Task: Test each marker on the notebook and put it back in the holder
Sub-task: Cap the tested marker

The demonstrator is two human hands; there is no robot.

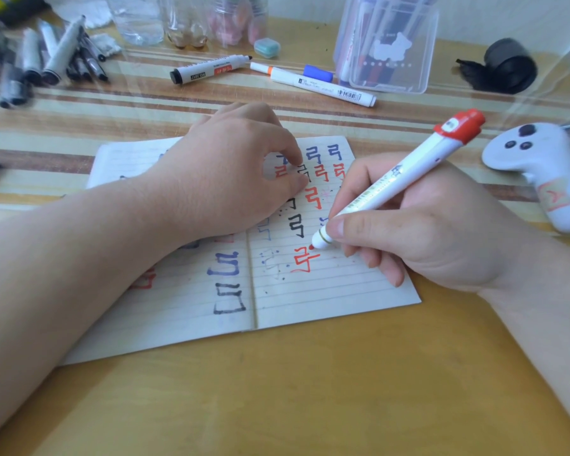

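Note:
An open lined notebook (326,291) lies in the middle of the table, covered with red, blue and black test marks. My right hand (418,225) grips a white marker with a red cap on its back end (395,182); its red tip touches the right page beside a fresh red mark. My left hand (234,172) rests on the upper part of the notebook, its fingertips pressing the page. A clear plastic holder (389,51) with several markers inside stands at the back right.
Three loose markers (323,83) lie between the notebook and the holder. A pile of dark markers (46,57) sits at the back left. Clear bottles (185,18) and a small teal eraser (266,47) stand at the back. A white controller (540,169) and a black roll (510,65) lie on the right.

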